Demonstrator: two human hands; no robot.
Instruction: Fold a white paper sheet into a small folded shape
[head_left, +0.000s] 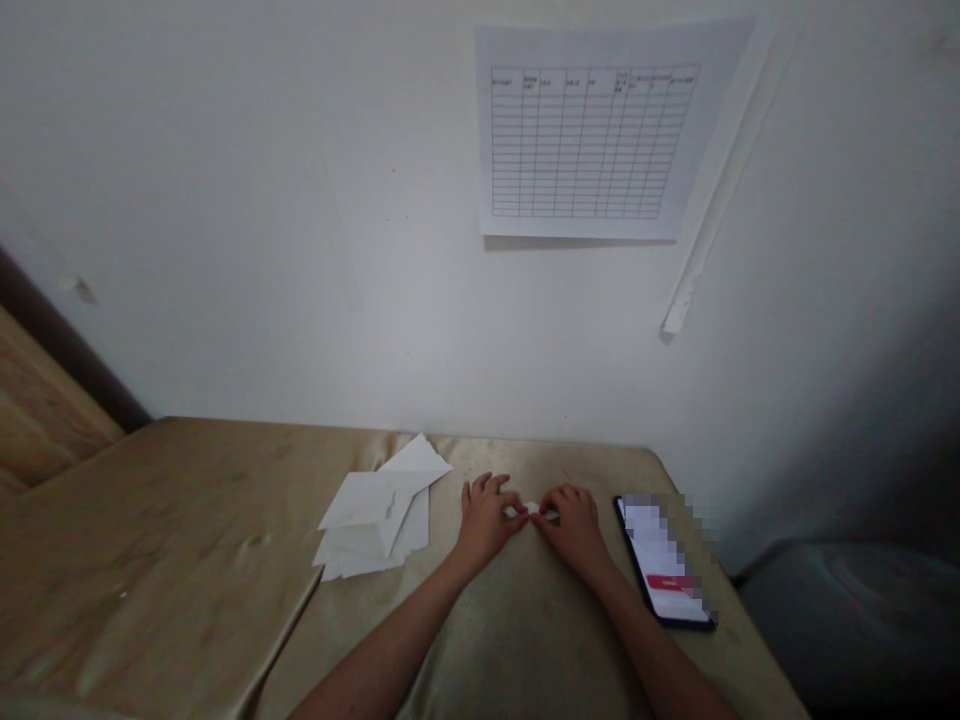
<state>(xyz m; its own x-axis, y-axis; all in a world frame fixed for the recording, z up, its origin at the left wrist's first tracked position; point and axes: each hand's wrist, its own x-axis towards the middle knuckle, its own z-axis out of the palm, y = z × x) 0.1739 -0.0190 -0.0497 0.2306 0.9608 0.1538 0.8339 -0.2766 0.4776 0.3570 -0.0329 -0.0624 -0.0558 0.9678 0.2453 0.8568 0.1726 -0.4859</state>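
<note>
Several white paper sheets point(356, 498) near far edge of padded surface point(187, 520) | left hand point(484, 516): thumb and finger pinching small white piece point(532, 508), directly between hands, both equally near, long axis unclear | right hand point(576, 518): pinching its opposite side | phone point(654, 552) by right edge

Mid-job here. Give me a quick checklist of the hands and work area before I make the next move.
1. Left hand on the piece: ok, thumb and finger pinch at the small white piece.
2. Right hand on the piece: ok, it pinches from the other side.
3. Shape and edges of the piece: cannot tell, too small and mostly covered by the fingers.
4. White sheets clear of the hands: ok, they lie left of the left hand, apart from it.
5. Sheets squared up: not ok, they overlap at different angles.
6. Phone clear of the hands: ok, it lies right of the right hand.
</note>
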